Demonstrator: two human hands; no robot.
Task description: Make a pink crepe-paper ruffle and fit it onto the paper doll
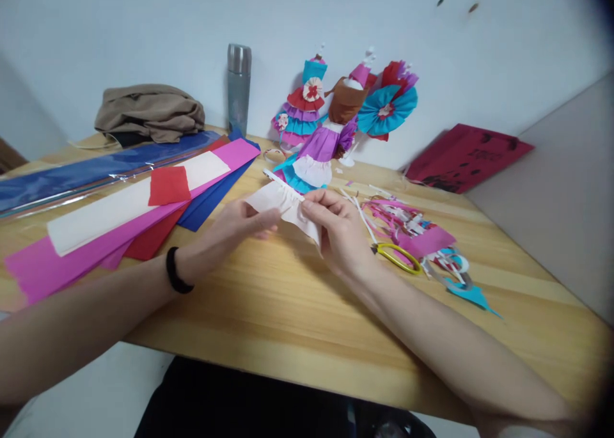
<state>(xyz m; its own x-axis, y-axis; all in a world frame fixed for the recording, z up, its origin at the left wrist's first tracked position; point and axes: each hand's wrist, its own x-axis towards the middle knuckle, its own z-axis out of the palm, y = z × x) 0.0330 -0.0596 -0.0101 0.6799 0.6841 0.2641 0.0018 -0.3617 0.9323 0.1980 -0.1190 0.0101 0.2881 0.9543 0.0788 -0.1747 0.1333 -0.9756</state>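
We list our right hand (338, 227), thumb and fingers pinched closed on a white gathered crepe-paper strip (288, 206), and our left hand (249, 219), blurred, at the strip's other end, its grip impossible to tell. Next, the strip itself, above the pale wooden table (268, 304), before the ruffled multicoloured paper figures (319, 145); to the right, yellow-handled scissors (397, 258) beside coloured paper scraps (412, 230); to the left, stacked pink, white, red and blue crepe sheets (115, 217).
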